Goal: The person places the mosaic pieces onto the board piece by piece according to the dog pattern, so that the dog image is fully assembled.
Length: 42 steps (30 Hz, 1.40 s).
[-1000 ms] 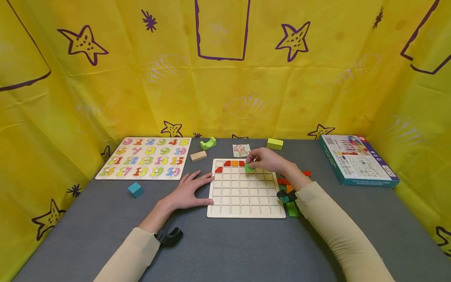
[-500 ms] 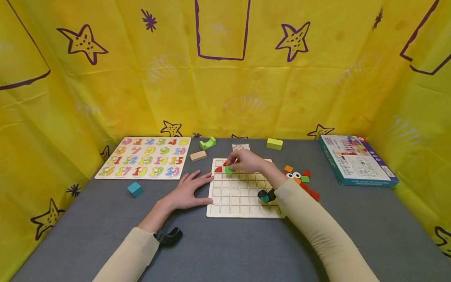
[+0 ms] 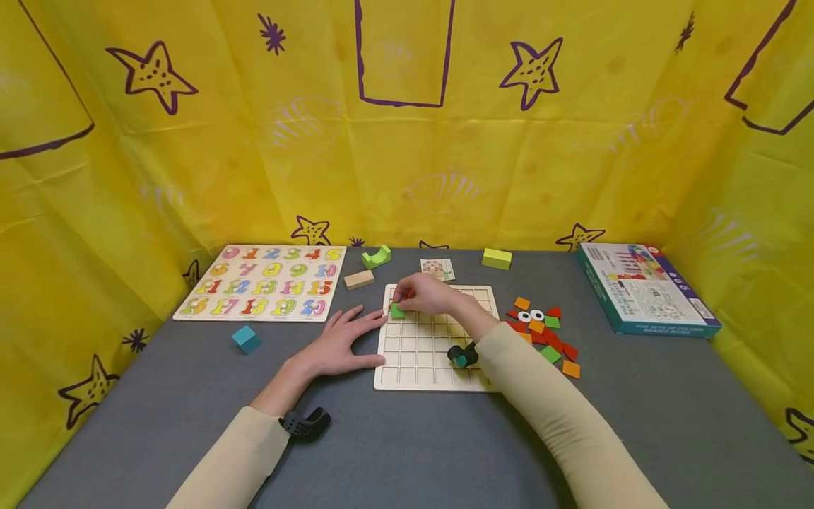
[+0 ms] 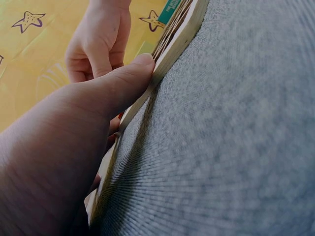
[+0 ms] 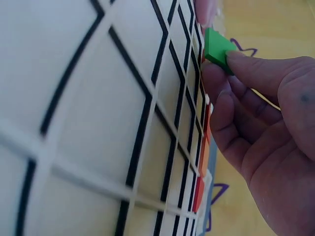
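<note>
Green tile now farther left

Play corner: star-print yellow drapes, puzzles.

Bright green tile; pale wooden board with black grid lines; grey counter; yellow backdrop with purple stars; teal cube.

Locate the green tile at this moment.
In the head view, the green tile is pinched by the right hand over the far-left corner of the grid board, near the left hand.
</note>
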Each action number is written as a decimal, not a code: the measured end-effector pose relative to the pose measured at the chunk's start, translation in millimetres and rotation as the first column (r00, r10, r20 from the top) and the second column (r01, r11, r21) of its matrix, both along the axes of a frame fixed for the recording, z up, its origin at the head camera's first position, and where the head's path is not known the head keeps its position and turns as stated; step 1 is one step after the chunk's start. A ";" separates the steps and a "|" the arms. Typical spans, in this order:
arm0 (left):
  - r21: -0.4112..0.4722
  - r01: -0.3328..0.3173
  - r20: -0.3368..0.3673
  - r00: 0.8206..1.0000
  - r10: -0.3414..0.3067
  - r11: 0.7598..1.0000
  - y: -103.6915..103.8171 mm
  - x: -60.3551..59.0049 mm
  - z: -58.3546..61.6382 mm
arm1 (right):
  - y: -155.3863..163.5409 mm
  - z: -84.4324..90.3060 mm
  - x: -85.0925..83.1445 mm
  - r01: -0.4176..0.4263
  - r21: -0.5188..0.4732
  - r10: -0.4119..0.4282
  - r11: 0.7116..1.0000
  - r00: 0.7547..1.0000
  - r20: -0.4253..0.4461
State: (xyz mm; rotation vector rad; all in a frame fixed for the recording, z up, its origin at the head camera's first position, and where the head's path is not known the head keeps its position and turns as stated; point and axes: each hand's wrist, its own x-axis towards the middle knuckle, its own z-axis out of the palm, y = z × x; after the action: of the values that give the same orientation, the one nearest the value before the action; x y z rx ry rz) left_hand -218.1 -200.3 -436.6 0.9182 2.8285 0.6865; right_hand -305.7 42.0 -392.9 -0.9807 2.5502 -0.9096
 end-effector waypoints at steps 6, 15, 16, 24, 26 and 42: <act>0.003 0.004 -0.006 1.000 -0.004 1.000 -0.5 -0.6 -0.3 | -8.2 -0.3 3.3 0.008 0.058 -0.006 0.998 0.999 -0.035; 0.001 -0.002 -0.007 1.000 0.002 1.000 0.6 -0.2 0.1 | -11.6 -1.8 6.6 0.005 0.101 0.001 0.995 0.998 -0.059; 0.000 -0.003 -0.005 1.000 0.003 1.000 0.9 -0.4 0.2 | -11.6 -2.2 6.5 -0.001 0.104 0.007 0.995 0.998 -0.062; 0.001 -0.001 0.007 1.000 0.001 1.000 0.1 0.0 -0.6 | -7.1 -0.3 8.1 -0.009 0.075 0.011 0.997 0.999 -0.030; 0.002 -0.001 0.007 1.000 0.001 1.000 -0.2 0.1 -0.6 | -4.1 2.5 8.8 0.000 0.053 -0.001 0.999 1.000 0.003; 0.005 -0.003 0.000 1.000 0.003 1.000 1.6 1.6 2.2 | 48.8 21.5 6.9 -0.005 -0.056 0.006 0.998 1.000 0.016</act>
State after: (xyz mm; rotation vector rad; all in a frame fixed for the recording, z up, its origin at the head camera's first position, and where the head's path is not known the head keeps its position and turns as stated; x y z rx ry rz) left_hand -216.5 -198.7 -434.4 0.9154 2.8296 0.6936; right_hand -298.7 90.8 -371.4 -0.9915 2.5202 -0.9876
